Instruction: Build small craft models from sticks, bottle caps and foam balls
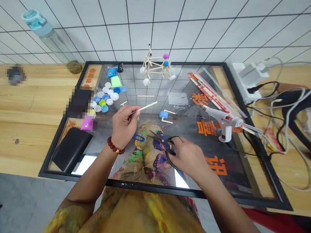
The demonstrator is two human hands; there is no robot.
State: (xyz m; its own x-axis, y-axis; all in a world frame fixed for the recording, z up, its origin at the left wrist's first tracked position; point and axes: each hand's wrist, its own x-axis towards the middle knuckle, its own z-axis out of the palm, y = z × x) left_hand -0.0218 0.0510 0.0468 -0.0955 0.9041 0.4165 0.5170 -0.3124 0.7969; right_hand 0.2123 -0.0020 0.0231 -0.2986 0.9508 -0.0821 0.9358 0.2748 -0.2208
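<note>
My left hand pinches a thin wooden stick between thumb and fingers, its free end pointing up to the right. My right hand grips the black handles of a pair of scissors, whose blades are parted and point left, below the stick and apart from it. A blue piece with slots lies between the hands. Beyond them sits a blue bottle cap with short sticks attached. Another stick lies farther back. At the back stands a frame of sticks with small coloured and white pieces on it.
Several bottle caps and clay packets lie left, near a black case. On the right are a white glue gun, wrapped sticks, a power strip and cables. A water bottle stands back left.
</note>
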